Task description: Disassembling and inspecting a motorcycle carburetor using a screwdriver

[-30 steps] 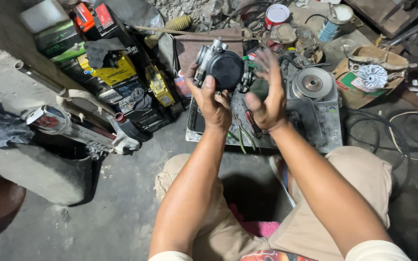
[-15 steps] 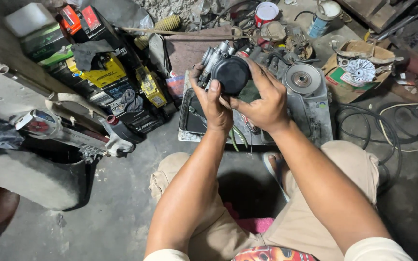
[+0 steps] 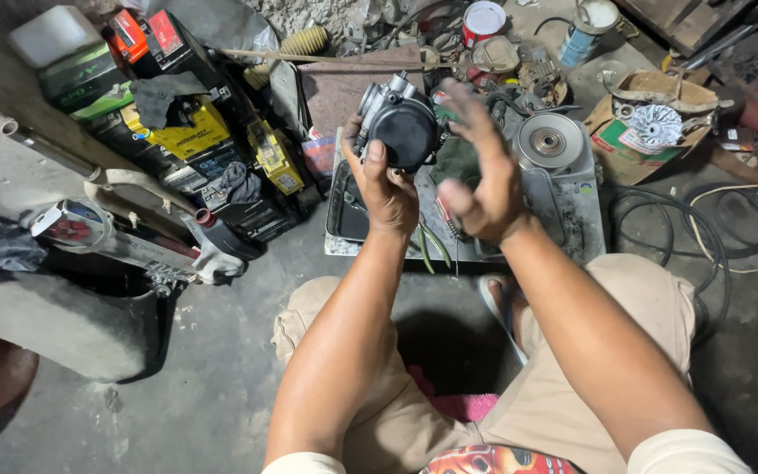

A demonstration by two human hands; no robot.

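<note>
A person sits low on a rough grey concrete floor (image 3: pixel 203 404), seen from above, both bare forearms reaching forward.

The left hand (image 3: pixel 386 180) holds up a small engine part (image 3: pixel 399 127), a carburetor-like body of dull grey cast metal with a round, smooth black cap facing the camera. Its fingers are wrapped around the part from below and behind, thumb pressed on the black cap's lower left edge. The part is raised in the air above a shallow, grimy metal tray (image 3: pixel 348 219) on the floor.

The right hand (image 3: pixel 482 180) hovers just right of the part, not touching it, fingers spread wide and loose, palm turned toward the left, holding nothing.

Right of the hands lies a round silver metal disc (image 3: pixel 550 142) with a ringed centre. Farther right, an open brown cardboard box (image 3: pixel 638 145) holds a shiny finned wheel (image 3: pixel 657 125). Left of the tray stand boxy batteries: one with a yellow label (image 3: pixel 188 132), a smaller yellow one (image 3: pixel 275 158), and two with red tops (image 3: pixel 146 33). A red-and-white round can (image 3: pixel 484 19) sits at the top. Black cable (image 3: pixel 704 228) coils at right.
</note>
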